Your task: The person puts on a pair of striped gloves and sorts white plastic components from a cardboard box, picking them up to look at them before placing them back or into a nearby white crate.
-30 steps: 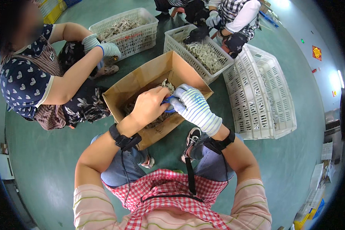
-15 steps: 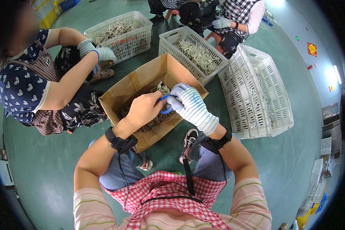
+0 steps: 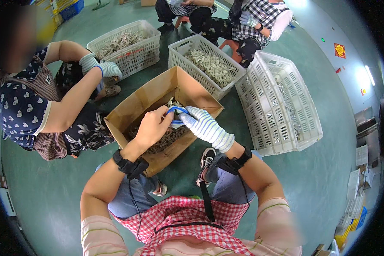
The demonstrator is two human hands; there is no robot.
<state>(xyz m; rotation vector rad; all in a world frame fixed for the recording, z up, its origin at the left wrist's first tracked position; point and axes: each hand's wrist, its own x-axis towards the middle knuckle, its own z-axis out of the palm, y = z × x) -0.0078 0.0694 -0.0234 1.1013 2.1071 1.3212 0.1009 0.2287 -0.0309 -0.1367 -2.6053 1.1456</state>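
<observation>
My bare left hand (image 3: 152, 129) and my right hand (image 3: 209, 130), in a white glove with blue stripes, meet over an open cardboard box (image 3: 134, 100). Between them they pinch a thin blue loop (image 3: 178, 109), the left fingers on its left side and the gloved fingers on its right. Something pale shows inside the loop; I cannot make out what it is. Below, the box holds a heap of thin, twisted grey-brown pieces (image 3: 160, 144), partly hidden by my hands. A black band sits on each of my wrists.
Past the box stand two white crates, one left (image 3: 147, 57) and one middle (image 3: 175, 55), both filled with pale twisted pieces. Taller stacked white crates (image 3: 264, 115) stand at right. A gloved co-worker (image 3: 21, 102) sits close at left; two more people sit at the back.
The view has shifted slightly. My hands still hold the blue loop, which now shows rounder and more open between my fingers.
</observation>
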